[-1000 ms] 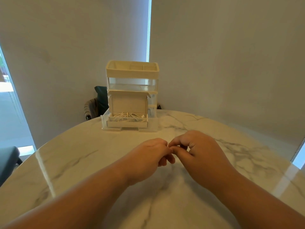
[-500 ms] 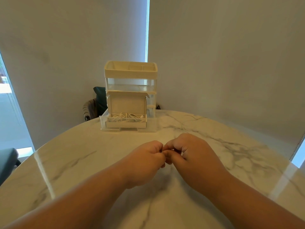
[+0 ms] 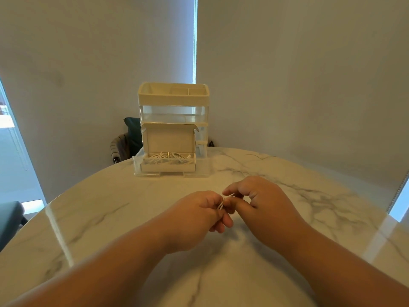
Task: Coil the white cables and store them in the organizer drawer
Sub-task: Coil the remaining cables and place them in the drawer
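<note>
My left hand [image 3: 197, 214] and my right hand [image 3: 261, 198] meet over the middle of the marble table [image 3: 110, 218]. Between their fingertips a thin white cable [image 3: 223, 201] shows as a few short strands; both hands pinch it and most of it is hidden in my left fist. Farther back stands the cream and clear organizer [image 3: 173, 100]. Its bottom drawer [image 3: 137, 165] is pulled out and holds an open white box [image 3: 168, 166] with coiled white cables [image 3: 169, 156] inside.
A dark chair with a grey garment [image 3: 124, 142] stands behind the table's far edge. Another dark seat [image 3: 8, 216] sits at the left. Pale roller blinds hang behind everything.
The two hands have drawn slightly apart and the right fingers have lifted, so white cable strands now show between them. The organizer has not moved.
</note>
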A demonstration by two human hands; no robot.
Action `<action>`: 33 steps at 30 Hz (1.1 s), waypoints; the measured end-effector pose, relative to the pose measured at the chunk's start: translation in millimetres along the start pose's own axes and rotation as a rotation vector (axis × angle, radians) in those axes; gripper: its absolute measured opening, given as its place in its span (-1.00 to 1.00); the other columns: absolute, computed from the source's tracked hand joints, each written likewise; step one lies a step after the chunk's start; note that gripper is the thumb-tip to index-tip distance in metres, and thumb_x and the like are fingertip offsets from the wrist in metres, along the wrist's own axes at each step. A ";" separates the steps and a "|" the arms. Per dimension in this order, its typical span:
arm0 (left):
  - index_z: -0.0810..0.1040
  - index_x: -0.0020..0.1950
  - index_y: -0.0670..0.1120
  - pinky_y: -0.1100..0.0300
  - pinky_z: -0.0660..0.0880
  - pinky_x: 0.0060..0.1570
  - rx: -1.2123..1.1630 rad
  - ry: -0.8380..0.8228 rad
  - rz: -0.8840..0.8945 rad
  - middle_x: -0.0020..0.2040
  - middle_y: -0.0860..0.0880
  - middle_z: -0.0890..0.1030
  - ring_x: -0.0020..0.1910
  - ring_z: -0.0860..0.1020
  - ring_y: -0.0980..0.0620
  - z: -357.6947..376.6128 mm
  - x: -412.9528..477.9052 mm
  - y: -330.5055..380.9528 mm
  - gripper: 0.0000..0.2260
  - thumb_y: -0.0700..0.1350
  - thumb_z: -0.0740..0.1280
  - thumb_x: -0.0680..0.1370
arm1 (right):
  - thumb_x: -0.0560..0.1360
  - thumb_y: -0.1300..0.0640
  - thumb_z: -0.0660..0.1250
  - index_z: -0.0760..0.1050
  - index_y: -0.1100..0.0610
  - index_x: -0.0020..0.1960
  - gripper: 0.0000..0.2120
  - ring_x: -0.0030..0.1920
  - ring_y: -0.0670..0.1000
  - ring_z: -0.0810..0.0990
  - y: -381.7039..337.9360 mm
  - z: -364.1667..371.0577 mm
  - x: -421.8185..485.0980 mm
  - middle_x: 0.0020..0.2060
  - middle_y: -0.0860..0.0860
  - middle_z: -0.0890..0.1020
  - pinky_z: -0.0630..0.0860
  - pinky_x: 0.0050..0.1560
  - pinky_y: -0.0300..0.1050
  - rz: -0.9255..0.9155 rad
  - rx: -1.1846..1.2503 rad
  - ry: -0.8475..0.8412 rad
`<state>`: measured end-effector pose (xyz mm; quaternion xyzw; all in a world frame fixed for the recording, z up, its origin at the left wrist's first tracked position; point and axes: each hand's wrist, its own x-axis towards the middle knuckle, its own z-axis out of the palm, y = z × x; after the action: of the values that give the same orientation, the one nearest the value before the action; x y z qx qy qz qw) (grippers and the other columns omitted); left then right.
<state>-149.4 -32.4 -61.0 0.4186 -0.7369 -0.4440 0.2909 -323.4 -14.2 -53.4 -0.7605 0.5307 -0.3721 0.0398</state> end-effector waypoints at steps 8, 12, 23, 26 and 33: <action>0.56 -0.15 0.00 0.23 0.35 -0.24 0.098 0.040 0.034 -0.33 0.15 0.44 -0.34 0.37 0.18 2.4 -1.7 5.7 -0.80 -0.07 0.16 0.52 | 0.53 0.08 0.38 0.69 -0.16 -0.10 -0.84 -0.06 -0.20 0.55 3.1 -0.9 2.3 -0.22 -0.21 0.65 0.46 -0.04 -0.26 -0.020 0.113 -0.039; 0.58 -0.27 0.02 0.08 0.34 -0.23 0.000 0.092 0.004 -0.43 0.08 0.44 -0.35 0.38 0.06 -1.2 -0.4 4.9 -0.83 0.01 0.22 0.42 | 0.53 0.05 0.37 0.66 -0.23 -0.09 -0.82 -0.05 -0.22 0.56 5.1 -0.9 2.5 -0.21 -0.25 0.64 0.45 -0.04 -0.29 -0.027 0.126 -0.050; 0.60 -0.09 -0.11 0.06 0.54 0.03 -0.121 -0.072 0.033 -0.18 -0.06 0.68 -0.12 0.66 0.00 -7.1 -3.7 2.0 -0.77 -0.24 0.19 0.66 | 0.55 0.17 0.36 0.60 -0.26 -0.13 -0.70 -0.06 -0.30 0.59 7.4 -5.4 3.6 -0.13 -0.33 0.65 0.38 -0.09 -0.50 0.013 0.304 -0.127; 0.62 -0.06 -0.12 0.04 0.55 0.05 -0.149 -0.106 0.017 -0.15 -0.06 0.69 -0.09 0.67 -0.02 -8.2 -3.1 0.4 -0.77 -0.24 0.19 0.66 | 0.56 0.17 0.36 0.62 -0.21 -0.09 -0.74 -0.04 -0.26 0.60 11.2 -5.4 2.6 -0.11 -0.26 0.66 0.40 -0.06 -0.46 0.028 0.343 -0.156; 0.62 -0.07 -0.13 0.10 0.58 0.07 -0.149 -0.115 0.015 0.01 -0.15 0.69 -0.01 0.69 -0.05 -6.6 -5.8 3.5 -0.78 -0.24 0.19 0.66 | 0.57 0.24 0.34 0.66 0.02 -0.02 -0.83 -0.05 -0.12 0.64 15.0 -7.9 3.2 -0.14 -0.10 0.70 0.50 0.01 -0.29 0.071 0.460 -0.213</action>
<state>-142.5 -29.1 -55.3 0.3639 -0.7205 -0.5187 0.2818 -339.3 -20.7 -52.8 -0.7471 0.4514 -0.3993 0.2803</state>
